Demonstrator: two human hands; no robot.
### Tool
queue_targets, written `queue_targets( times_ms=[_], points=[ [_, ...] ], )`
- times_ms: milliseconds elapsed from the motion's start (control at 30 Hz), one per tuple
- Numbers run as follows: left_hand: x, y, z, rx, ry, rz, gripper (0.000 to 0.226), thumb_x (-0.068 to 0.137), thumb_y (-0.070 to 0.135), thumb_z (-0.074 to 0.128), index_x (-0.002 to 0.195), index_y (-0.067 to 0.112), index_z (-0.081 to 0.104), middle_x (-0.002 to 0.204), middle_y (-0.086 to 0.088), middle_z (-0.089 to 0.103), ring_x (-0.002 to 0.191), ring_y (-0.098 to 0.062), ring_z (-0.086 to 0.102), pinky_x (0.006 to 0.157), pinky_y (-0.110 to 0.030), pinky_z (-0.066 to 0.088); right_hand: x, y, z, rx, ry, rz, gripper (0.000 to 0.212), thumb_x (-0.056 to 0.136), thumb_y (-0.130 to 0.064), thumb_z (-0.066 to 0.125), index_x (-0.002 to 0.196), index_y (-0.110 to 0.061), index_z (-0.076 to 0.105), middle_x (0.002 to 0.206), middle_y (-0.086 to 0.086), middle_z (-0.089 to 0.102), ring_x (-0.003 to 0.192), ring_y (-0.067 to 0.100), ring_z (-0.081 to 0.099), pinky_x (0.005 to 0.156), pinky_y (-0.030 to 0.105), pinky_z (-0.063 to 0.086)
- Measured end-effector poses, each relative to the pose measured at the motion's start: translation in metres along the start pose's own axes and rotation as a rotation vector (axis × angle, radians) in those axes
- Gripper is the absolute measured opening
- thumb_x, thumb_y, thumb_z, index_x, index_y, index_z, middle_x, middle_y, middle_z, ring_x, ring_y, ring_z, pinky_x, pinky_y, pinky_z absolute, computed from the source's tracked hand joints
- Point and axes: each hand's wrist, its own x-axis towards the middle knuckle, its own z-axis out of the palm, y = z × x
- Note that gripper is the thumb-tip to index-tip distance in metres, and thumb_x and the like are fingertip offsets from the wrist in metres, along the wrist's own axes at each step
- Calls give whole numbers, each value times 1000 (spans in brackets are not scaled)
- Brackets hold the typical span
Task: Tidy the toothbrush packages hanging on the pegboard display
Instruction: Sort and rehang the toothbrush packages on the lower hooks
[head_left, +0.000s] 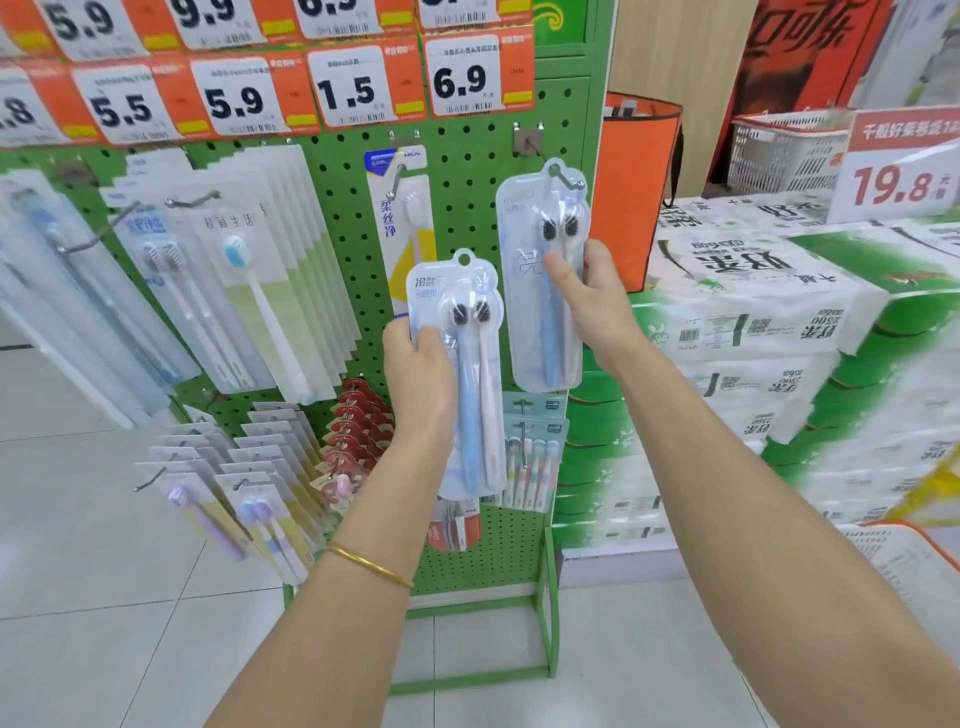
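A green pegboard display (467, 156) carries rows of toothbrush packages. My left hand (418, 374) grips a clear twin-toothbrush package (467, 374) with blue and white brushes, held free of any hook in front of the board. My right hand (592, 296) pinches a second, matching package (540, 322), thumb on its front. That package's top hole sits on the tip of a metal hook (563, 179) at the board's upper right. A single-brush package (397, 208) hangs on the neighbouring hook to the left.
Price tags (358, 91) line the top of the board. More packages hang at left (244, 270) and low on the board (530, 457). Stacked tissue packs (753, 312) stand at right, with an orange bag (639, 182) and a white basket (784, 150) behind.
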Motion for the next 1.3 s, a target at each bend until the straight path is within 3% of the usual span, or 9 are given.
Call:
queue_targets(
  times_ms=[167,400,467,600,767,900,1000,1200,1300],
  points=[
    [2,-5,3,9,-36,23,10,95,9,37,91,12,45,77,4,39,62,-10,33,55,-22,30,20,2,9,-100,-28,62,49,97,-35,50,123,5,40,130,26,45,119,34,45,99,41,39],
    [-3,-11,11,5,-112,-10,17,97,13,39,81,18,43,74,6,37,63,-10,33,57,-24,28,-5,13,-2,-117,68,115,57,94,-32,57,141,-16,32,128,2,47,114,13,47,92,27,40],
    [-4,-18,15,-13,-137,-58,20,95,14,40,75,17,37,72,3,33,63,-12,30,58,-27,26,-32,23,-4,-96,136,126,40,95,-26,55,131,-15,43,121,2,54,107,13,52,90,29,45],
    [-14,-27,31,-147,-234,-230,7,86,20,49,88,15,53,84,-4,53,81,-21,51,76,-37,43,-95,48,5,48,-118,369,14,97,-31,50,108,-22,54,104,-8,61,91,10,60,78,26,51],
    [-28,-43,52,-329,-359,-427,19,93,24,40,85,12,53,66,0,54,60,-15,54,60,-24,48,-136,58,5,353,-254,562,17,97,-25,54,94,-9,59,68,3,68,62,18,64,68,32,55],
    [-30,-47,57,-311,-340,-409,30,95,23,38,66,16,44,53,3,49,54,-15,45,53,-22,36,-152,61,-7,383,-94,572,24,96,-27,53,82,-11,63,70,-1,68,59,11,61,59,24,50],
    [-29,-46,56,-416,-381,-489,52,96,56,31,90,16,63,87,-7,71,79,-26,66,72,-34,49,-160,62,-21,335,50,526,26,95,-17,55,70,-11,53,58,-8,64,50,4,57,46,16,43],
    [-40,-38,62,60,-182,27,29,98,38,45,114,14,40,91,4,54,79,-15,57,69,-32,46,-171,56,-16,352,109,369,10,96,-13,54,88,-14,60,80,4,69,68,14,64,62,26,52],
    [-51,-51,63,232,-228,241,52,93,35,54,135,14,31,123,-2,55,104,-22,58,83,-37,50,-168,54,-8,436,190,337,11,96,-15,53,90,-19,61,86,7,66,77,19,61,72,33,49]
  ],
)
